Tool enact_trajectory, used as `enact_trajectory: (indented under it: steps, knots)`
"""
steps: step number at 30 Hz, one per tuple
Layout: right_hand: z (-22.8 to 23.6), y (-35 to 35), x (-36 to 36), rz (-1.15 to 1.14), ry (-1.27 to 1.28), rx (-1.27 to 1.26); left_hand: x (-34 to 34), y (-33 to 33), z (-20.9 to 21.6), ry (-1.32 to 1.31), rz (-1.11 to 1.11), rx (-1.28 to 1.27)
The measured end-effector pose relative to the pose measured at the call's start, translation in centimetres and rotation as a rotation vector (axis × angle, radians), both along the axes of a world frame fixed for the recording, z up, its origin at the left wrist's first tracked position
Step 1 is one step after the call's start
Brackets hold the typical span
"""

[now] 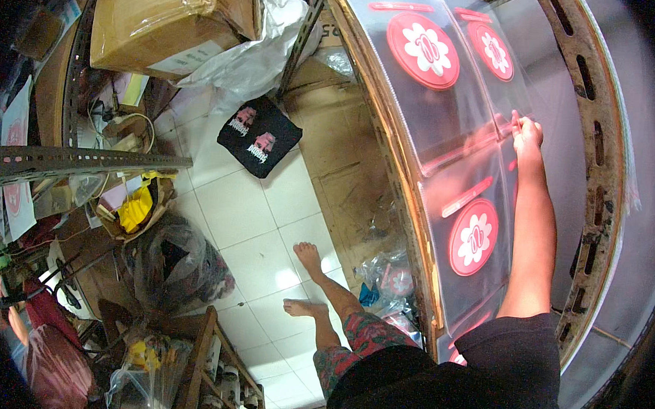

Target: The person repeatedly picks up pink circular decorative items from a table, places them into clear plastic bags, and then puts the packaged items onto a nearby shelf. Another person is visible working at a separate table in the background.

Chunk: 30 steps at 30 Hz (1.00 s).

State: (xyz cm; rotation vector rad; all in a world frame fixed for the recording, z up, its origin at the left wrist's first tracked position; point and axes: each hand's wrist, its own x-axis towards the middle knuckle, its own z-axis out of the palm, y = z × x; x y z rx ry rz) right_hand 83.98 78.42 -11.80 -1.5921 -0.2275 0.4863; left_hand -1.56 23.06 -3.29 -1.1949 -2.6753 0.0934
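My right arm reaches out over a shelf on the right side, where my right hand (528,136) is closed, its fingertips pinched on the edge of a clear plastic bag (535,97). Around it lie more flat clear bags printed with a red circle and white flower: one printed bag (438,114) at the far left of the shelf, another printed bag (454,212) nearer to me. The bags overlap and catch the light, so I cannot tell exactly which one the fingers hold. My left hand does not show.
A folded black printed cloth (260,137) lies on the white tiled floor (230,206). Flattened cardboard (353,161) runs beside the shelf's wooden edge (395,149). At the far left stands a taped cardboard box (166,18). A slotted metal bar (601,146) borders the shelf's right side.
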Motion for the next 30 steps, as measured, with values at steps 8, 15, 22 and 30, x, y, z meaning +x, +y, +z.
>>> enact_trajectory:
  steps: [8, 15, 22, 30]
  knots:
    - [-0.7, 0.8, -0.3, 0.031, -0.033, 0.029, -2.8, -5.4, -3.8, 0.118, 0.024, 0.070]
    - [-1.8, 1.0, 1.3, -0.120, -0.364, -0.274, -4.5, -7.1, -5.2, 0.178, -0.047, 0.078]
    - [0.3, -1.7, -3.8, 0.137, -1.220, -0.924, -1.8, -3.1, -1.5, 0.028, 0.010, 0.027]
    - [-0.3, -2.5, -7.3, 0.356, -1.113, -0.855, 1.2, 1.3, 0.3, 0.106, 0.052, 0.044]
